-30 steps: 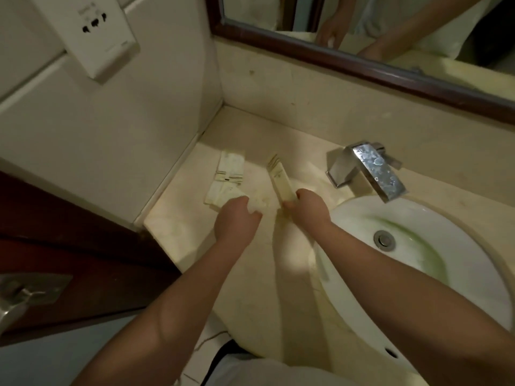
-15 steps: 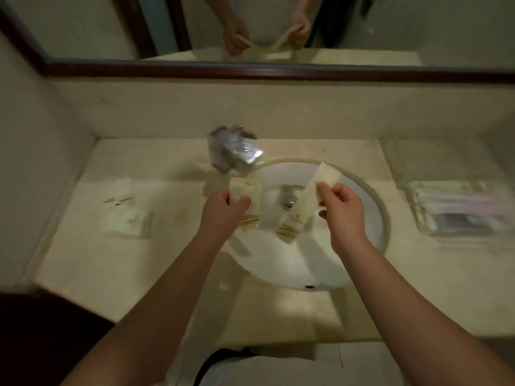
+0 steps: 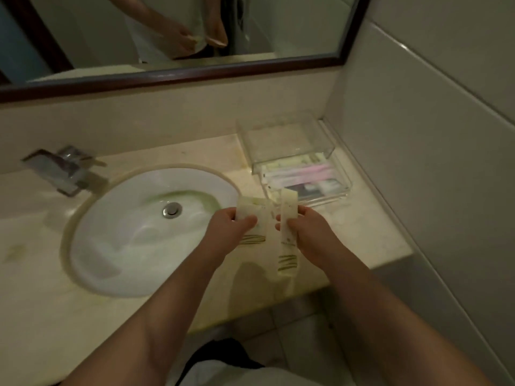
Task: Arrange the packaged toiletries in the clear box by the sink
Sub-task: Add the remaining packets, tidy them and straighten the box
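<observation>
Half a second ago both hands were over the basin with the clear box off at the right edge of the view; now the person has turned right, and the two packets have come to just short of the box, so the carry looks nearly finished and placing should be next. The right hand (image 3: 309, 235) pinches a long narrow packet (image 3: 287, 235) between thumb and fingers near its middle, the packet standing almost upright with its striped end hanging down. The left hand (image 3: 231, 227) is closed on a squarer packet (image 3: 252, 210), thumb across its face, just beside the long one; whether the two packets touch cannot be told. Both forearms reach forward and to the right, wrists level, hands close together above the countertop (image 3: 362, 240) beside the sink (image 3: 117, 246). Just beyond the packets sits the clear box (image 3: 281, 140), against the right wall, already holding pink and pale wrapped items in its near half; its far half looks empty. The faucet (image 3: 64, 171) stands well apart at the left, and the mirror (image 3: 195, 71) spans the back wall.
</observation>
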### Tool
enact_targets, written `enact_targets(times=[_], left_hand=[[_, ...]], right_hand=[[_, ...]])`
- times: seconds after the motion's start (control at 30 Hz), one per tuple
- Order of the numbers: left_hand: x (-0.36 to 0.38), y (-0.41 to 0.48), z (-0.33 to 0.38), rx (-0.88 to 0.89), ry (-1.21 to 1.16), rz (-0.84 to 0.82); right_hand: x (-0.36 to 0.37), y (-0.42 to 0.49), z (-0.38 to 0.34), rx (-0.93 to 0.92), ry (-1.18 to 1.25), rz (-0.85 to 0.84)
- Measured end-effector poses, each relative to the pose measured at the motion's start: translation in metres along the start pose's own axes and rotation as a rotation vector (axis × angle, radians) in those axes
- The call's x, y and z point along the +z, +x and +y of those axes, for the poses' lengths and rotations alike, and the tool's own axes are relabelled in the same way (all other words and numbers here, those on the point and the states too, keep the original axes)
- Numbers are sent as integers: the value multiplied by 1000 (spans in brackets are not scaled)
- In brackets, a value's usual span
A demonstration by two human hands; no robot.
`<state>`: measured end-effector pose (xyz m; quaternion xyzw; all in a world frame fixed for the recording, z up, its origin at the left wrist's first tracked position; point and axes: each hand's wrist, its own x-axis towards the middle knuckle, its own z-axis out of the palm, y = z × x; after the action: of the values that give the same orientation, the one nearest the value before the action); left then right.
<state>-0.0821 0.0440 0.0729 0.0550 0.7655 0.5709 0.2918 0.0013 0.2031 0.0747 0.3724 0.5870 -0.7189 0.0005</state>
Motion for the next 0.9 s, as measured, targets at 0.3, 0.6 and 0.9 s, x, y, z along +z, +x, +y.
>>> enact_targets(times=[0.3,0.6,0.9], left_hand=[[55,82,41,-45,-219,-107],[74,134,55,-134,-234,1],[84,149,56,-178,-313,148]], right_hand=[[-50,56,-39,-131,-458,-189],[-76,109,-61,-75,-494,-151],[-106,155,-71,266,176,188]])
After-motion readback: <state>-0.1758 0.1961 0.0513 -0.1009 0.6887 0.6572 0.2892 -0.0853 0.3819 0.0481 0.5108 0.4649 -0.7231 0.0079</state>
